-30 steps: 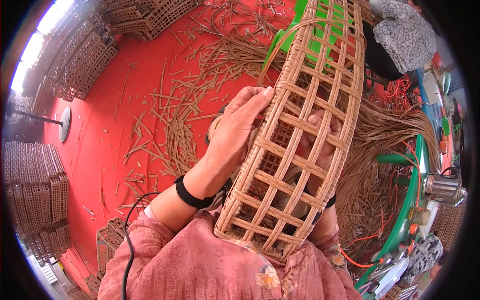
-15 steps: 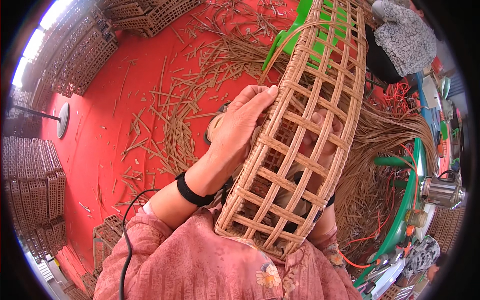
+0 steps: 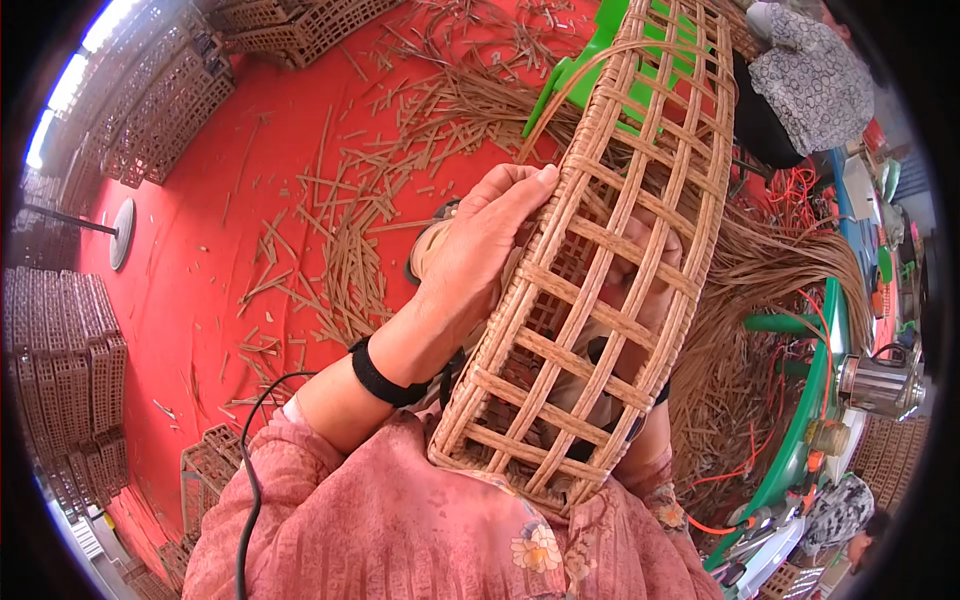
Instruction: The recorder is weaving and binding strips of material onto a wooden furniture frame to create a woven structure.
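A long brown woven wicker basket (image 3: 600, 314) stands tilted in front of me, its near end against my chest and its open lattice side facing up. My left hand (image 3: 485, 235) is closed around its left edge, with the thumb on the braided border and the other fingers partly hidden beneath. My right hand (image 3: 662, 262) is behind the lattice and shows only through the gaps. Its fingers look curled, and what they hold is hidden. Near the basket's far part, a loose strand (image 3: 600, 66) loops out over the left edge.
Cut cane pieces (image 3: 350, 260) litter the red floor. A green plastic chair (image 3: 570, 85) stands beyond the basket, near a person in a patterned top (image 3: 815, 85). Long strands (image 3: 790, 255) hang beside a green-edged table (image 3: 800, 450) with tools. Stacked baskets (image 3: 70, 370) line the left.
Behind the lattice, my right hand has shifted slightly and its fingers show less clearly. My left hand keeps its hold, and the basket has barely moved.
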The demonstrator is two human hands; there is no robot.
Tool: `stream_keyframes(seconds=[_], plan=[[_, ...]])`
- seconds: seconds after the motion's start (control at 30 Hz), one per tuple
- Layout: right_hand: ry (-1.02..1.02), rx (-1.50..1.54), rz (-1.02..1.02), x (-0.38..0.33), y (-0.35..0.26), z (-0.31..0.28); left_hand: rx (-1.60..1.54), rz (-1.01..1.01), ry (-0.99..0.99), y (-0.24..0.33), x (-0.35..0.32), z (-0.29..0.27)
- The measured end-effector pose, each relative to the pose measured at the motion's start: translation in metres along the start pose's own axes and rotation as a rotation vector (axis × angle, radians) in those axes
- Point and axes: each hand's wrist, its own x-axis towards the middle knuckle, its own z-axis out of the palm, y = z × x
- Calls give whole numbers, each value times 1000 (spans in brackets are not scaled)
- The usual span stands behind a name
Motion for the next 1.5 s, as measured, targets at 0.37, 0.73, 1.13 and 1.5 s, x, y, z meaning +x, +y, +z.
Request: stream_keyframes(seconds=[0.37,0.73,1.13,1.5], plan=[[71,-6,12,-2,-22,18,-27,-22,-2,0,1,9],[-25,163,19,4,13,0,-28,-13,3,-1,2,4],[-102,302,45,5,4,6,-2,-12,27,1,1,5],[-169,-151,40,15,-11,4,9,-11,43,-3,3,4]])
